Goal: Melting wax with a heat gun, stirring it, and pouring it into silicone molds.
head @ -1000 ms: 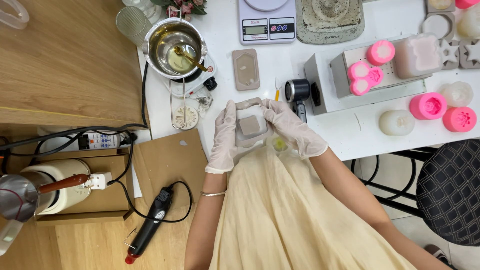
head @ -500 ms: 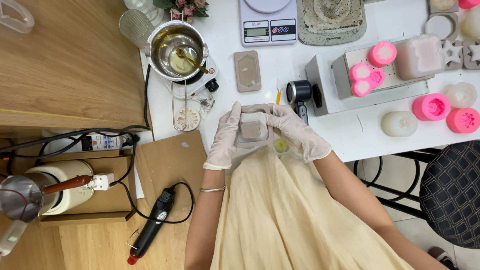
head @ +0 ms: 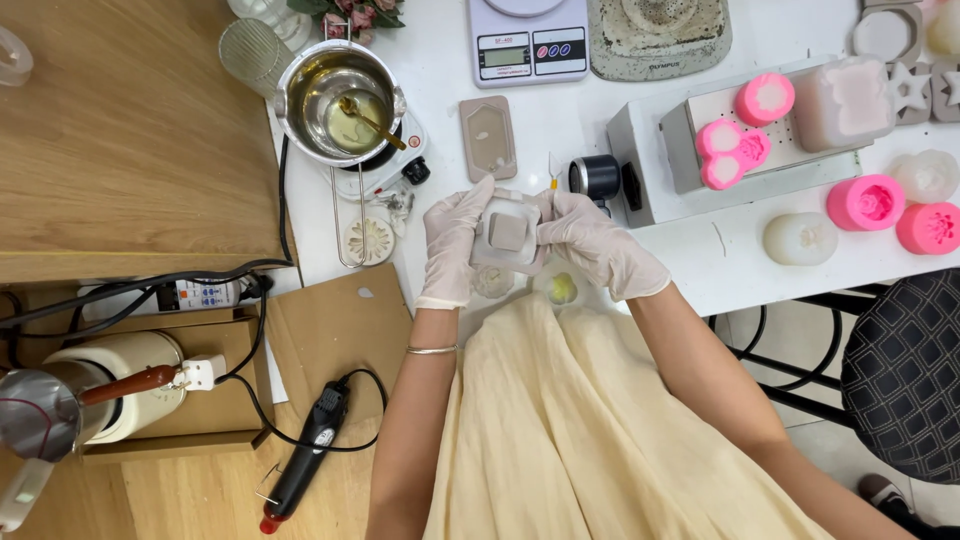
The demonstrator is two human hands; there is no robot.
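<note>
Both gloved hands hold a small square grey mould (head: 508, 232) just above the near edge of the white counter (head: 560, 120), over the person's lap. The left hand (head: 450, 240) wraps its left side, fingers closed on the rim; the right hand (head: 598, 245) grips the right side, thumb pressing near the block seated in the middle. To free the piece well, I'd judge it best to flex the walls evenly from both sides and keep it low over the counter. A metal pot (head: 338, 100) of melted wax sits on a hotplate at the far left corner, well apart; pink moulds (head: 738, 150) rest to the right
</note>
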